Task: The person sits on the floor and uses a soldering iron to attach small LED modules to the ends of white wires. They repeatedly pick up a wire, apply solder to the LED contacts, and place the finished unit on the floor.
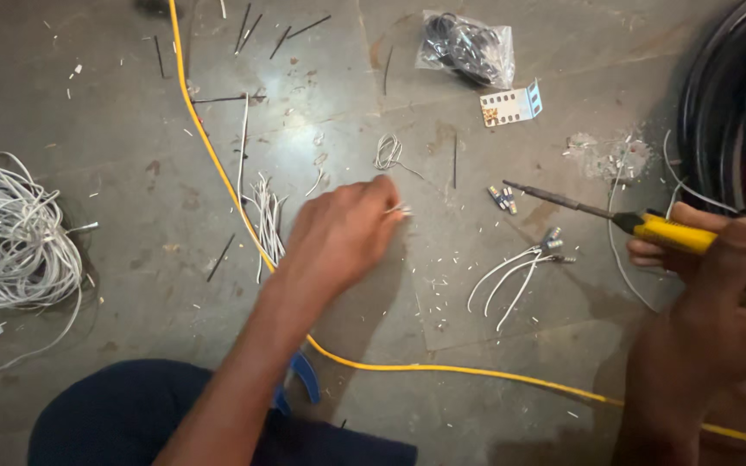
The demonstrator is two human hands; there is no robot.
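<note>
Item: floor wiring work, pick-up step.
- Left hand [343, 229]: fingers pinched together on a small white wire piece [399, 209], mid-floor.
- Right hand [718, 276]: grip clamped on yellow-handled soldering iron [641, 221], right.
- Near: terminated white leads [520, 267], small connectors [501, 198].
- Next, likely: bring wire to iron tip, steadily.
</note>
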